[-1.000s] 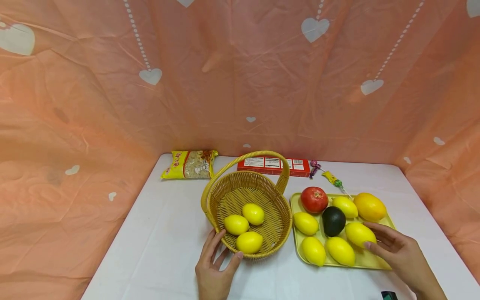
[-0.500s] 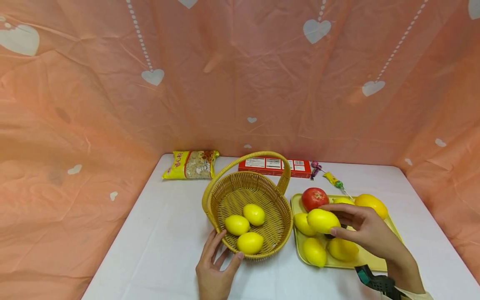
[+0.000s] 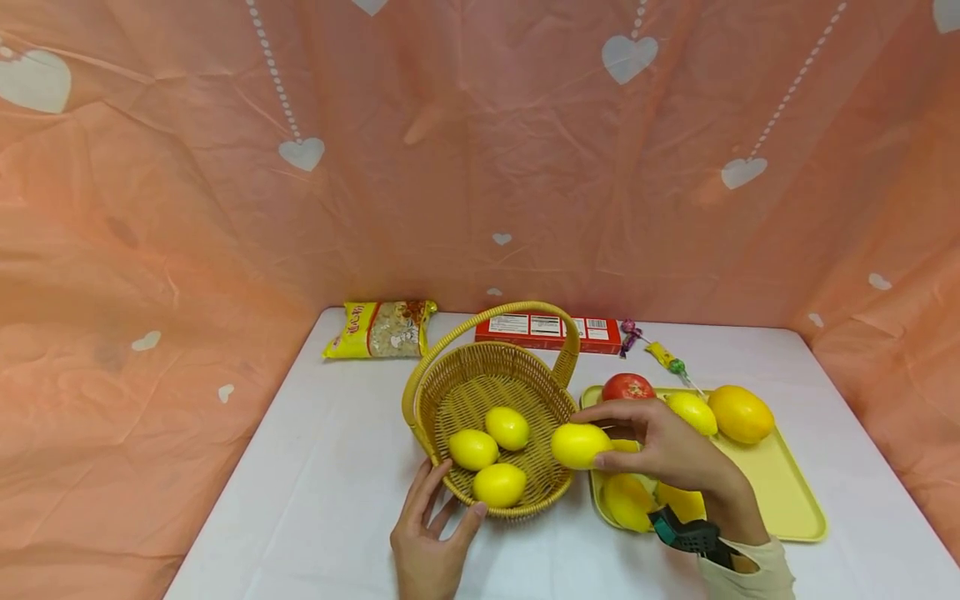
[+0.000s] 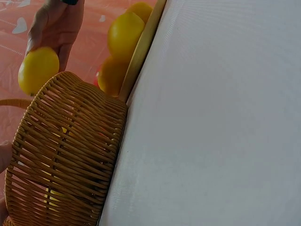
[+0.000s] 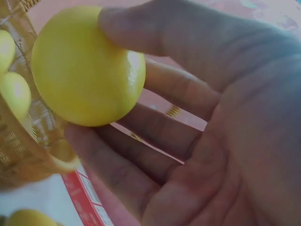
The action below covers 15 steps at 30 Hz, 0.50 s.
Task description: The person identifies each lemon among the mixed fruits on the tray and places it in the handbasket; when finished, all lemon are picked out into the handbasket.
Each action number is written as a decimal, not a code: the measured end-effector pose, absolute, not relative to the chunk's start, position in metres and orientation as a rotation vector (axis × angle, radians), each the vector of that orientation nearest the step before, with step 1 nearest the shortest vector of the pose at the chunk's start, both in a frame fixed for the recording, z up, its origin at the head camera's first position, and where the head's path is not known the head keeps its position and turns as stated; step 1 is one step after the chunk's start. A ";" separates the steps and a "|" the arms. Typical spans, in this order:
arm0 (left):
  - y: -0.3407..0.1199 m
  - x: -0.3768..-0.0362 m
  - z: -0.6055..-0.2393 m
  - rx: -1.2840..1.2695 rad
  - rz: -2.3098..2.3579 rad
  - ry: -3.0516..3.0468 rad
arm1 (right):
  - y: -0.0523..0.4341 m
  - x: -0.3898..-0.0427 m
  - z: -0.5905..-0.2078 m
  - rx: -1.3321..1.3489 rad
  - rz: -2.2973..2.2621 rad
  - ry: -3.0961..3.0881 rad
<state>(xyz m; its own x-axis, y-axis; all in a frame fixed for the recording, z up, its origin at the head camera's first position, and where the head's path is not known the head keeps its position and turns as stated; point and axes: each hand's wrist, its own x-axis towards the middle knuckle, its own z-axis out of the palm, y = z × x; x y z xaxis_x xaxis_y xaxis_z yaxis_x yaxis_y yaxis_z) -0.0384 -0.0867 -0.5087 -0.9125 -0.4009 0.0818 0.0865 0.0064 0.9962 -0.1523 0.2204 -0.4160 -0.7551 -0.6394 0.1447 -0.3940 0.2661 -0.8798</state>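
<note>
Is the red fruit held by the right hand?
No, the right hand holds a lemon; the red fruit sits on the tray.

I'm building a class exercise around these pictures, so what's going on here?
A person's right hand holds a lemon between thumb and fingers at the right rim of a wicker basket, not yet in with the three lemons inside. The left hand touches the basket's near-left rim. On the tray to the right sit more lemons, a round red fruit and an orange-yellow fruit, some partly hidden behind the right hand.
</note>
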 end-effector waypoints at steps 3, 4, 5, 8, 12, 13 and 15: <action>-0.087 -0.039 -0.508 0.315 -1.966 -1.951 | 0.210 -0.154 -0.419 -0.980 -1.432 2.293; -0.087 -0.039 -0.508 0.314 -1.965 -1.952 | 0.207 -0.154 -0.420 -0.994 -1.409 2.293; -0.087 -0.039 -0.508 0.313 -1.963 -1.953 | 0.204 -0.155 -0.421 -1.008 -1.382 2.300; -0.087 -0.039 -0.509 0.313 -1.963 -1.952 | 0.194 -0.154 -0.422 -1.009 -1.308 2.318; -0.088 -0.040 -0.509 0.307 -1.957 -1.954 | 0.183 -0.153 -0.423 -0.996 -1.253 2.325; -0.088 -0.040 -0.510 0.306 -1.957 -1.954 | 0.180 -0.152 -0.424 -0.997 -1.240 2.326; -0.088 -0.039 -0.510 0.305 -1.958 -1.953 | 0.174 -0.152 -0.425 -1.007 -1.213 2.329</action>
